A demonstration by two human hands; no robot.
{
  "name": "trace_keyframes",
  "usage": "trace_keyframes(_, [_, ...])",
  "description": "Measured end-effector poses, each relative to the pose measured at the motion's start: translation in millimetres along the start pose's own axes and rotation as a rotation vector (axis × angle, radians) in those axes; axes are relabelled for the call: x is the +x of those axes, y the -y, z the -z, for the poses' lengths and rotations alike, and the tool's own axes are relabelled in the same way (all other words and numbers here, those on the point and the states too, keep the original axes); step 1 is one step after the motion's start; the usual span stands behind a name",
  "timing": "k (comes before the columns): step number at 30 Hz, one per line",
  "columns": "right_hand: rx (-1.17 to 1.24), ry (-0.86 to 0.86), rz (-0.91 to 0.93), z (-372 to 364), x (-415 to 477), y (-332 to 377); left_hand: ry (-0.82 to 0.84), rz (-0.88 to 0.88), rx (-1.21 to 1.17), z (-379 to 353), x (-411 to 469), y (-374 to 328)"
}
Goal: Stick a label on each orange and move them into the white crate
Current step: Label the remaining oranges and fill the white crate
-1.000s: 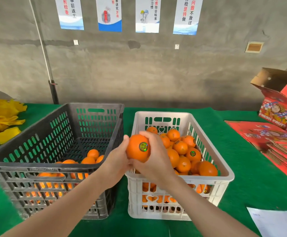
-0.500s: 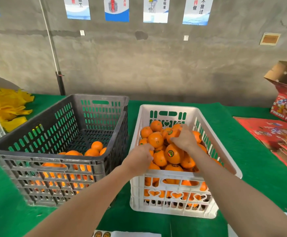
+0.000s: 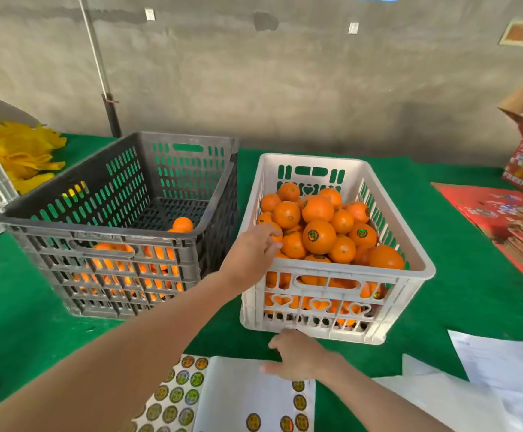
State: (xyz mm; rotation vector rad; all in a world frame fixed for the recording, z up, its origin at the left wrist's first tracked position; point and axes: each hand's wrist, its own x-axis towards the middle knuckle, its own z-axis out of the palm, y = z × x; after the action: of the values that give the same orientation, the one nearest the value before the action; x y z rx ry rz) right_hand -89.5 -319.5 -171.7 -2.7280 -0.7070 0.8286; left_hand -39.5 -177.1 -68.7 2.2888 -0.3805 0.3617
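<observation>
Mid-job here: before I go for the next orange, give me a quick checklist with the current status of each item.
1. Label sheet within reach of right hand: ok, hand over its edge.
2. Label in its grip: not ok, none visible.
3. Left hand grip on the orange by the white crate rim: cannot tell.
4. More oranges in black crate: ok.
5. Room in white crate: cannot tell, fruit heaped high.

A white crate (image 3: 313, 158) is heaped high with oranges (image 3: 316, 209) — several bear round green-gold labels (image 3: 312, 235). Loose oranges (image 3: 183, 224) lie low in the black crate (image 3: 107, 236) beside it. In front, label sheets (image 3: 176, 397) lie flat.
</observation>
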Motion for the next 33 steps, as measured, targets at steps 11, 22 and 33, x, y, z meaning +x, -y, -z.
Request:
trace_keyframes(11, [0.276,-0.204,0.075,-1.5,6.2,4.3,0.312,0.265,-0.035,-4.9,-94.9,28.1])
trace_keyframes(22, [0.115,-0.945,0.342,7.8,-36.4,14.5,0.602,0.882,-0.563,9.3,-99.9,54.1])
trace_keyframes(33, [0.194,-0.857,0.455,-14.0,-44.4,30.8,0.693,0.897,-0.894,20.2,-104.9,58.0])
